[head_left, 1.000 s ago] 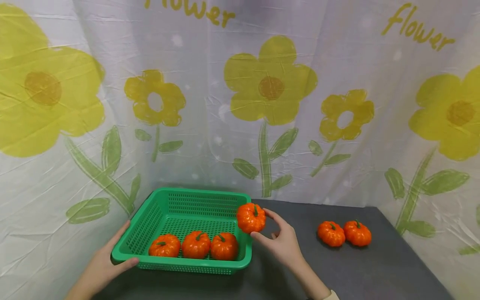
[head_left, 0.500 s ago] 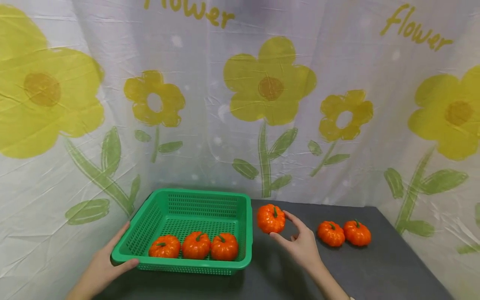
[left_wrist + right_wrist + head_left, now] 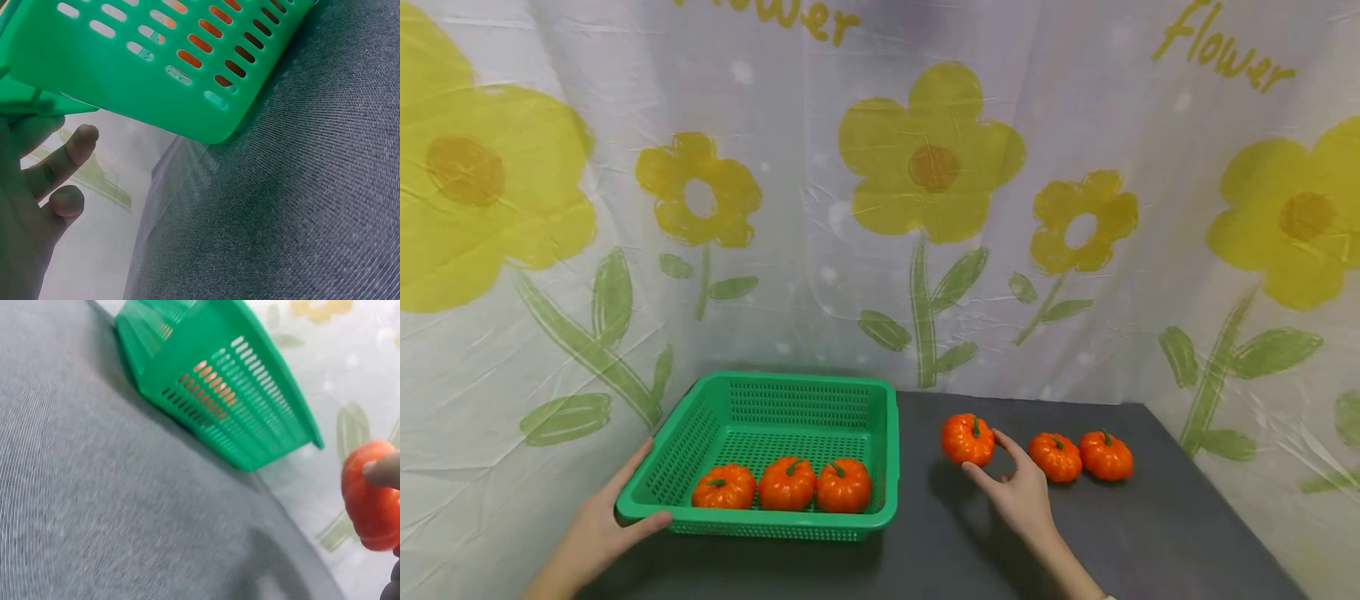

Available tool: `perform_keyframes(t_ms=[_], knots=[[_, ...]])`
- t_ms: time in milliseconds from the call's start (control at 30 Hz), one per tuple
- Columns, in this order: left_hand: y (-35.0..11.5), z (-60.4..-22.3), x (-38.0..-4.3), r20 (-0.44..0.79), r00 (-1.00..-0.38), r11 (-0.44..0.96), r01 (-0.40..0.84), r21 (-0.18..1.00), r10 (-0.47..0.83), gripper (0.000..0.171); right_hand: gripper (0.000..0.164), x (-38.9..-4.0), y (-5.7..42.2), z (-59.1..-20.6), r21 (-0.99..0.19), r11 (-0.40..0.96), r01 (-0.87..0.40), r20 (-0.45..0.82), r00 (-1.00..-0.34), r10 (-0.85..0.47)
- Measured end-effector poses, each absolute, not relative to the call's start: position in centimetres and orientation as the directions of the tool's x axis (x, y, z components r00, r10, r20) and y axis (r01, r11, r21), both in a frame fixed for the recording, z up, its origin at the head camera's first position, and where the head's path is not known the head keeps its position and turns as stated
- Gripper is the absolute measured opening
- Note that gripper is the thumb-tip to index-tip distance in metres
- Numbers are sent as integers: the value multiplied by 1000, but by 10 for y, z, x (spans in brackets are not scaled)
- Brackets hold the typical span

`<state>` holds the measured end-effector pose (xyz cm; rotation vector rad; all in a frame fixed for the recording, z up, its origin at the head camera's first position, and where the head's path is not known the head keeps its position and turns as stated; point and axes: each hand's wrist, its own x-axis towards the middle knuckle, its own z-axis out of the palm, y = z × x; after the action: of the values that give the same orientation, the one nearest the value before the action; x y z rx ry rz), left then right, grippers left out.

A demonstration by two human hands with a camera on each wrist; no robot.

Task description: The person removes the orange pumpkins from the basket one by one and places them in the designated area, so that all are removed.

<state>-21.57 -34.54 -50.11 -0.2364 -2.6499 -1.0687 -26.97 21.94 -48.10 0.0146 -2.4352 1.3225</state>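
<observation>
Judging by how things stand, a carry is in hand: the right hand [image 3: 1022,493] pinches one pumpkin [image 3: 967,439] between thumb and fingers and holds it above the bench [image 3: 925,554], its shadow falling apart from it. The basket [image 3: 775,521] sits at nine o'clock from that pumpkin, with three pumpkins [image 3: 787,484] in a row along its six o'clock side. At three o'clock, just beyond the fingertips, the nearer pumpkin [image 3: 1055,457] and the farther pumpkin [image 3: 1107,455] sit side by side on the bench.

The left hand [image 3: 597,527] grips the basket's corner at about eight o'clock, thumb and fingers spread wide over the rim. Setting the held pumpkin down would call for a level descent, clear of its neighbours, and a pinch kept until its underside meets a surface.

The bench is dark grey, finely ribbed in the wrist views. A pale curtain [image 3: 820,317] rises at twelve o'clock and wraps both sides, printed with yellow flowers and, near the top, the word "flower".
</observation>
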Motion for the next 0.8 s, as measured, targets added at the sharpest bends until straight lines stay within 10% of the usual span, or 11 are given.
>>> perform_keyframes(t_ms=[800], knots=[[-345, -496, -216, 250, -967, 723, 205, 660, 46, 109, 82, -279, 244, -524, -761, 649, -9, 315, -879, 357]])
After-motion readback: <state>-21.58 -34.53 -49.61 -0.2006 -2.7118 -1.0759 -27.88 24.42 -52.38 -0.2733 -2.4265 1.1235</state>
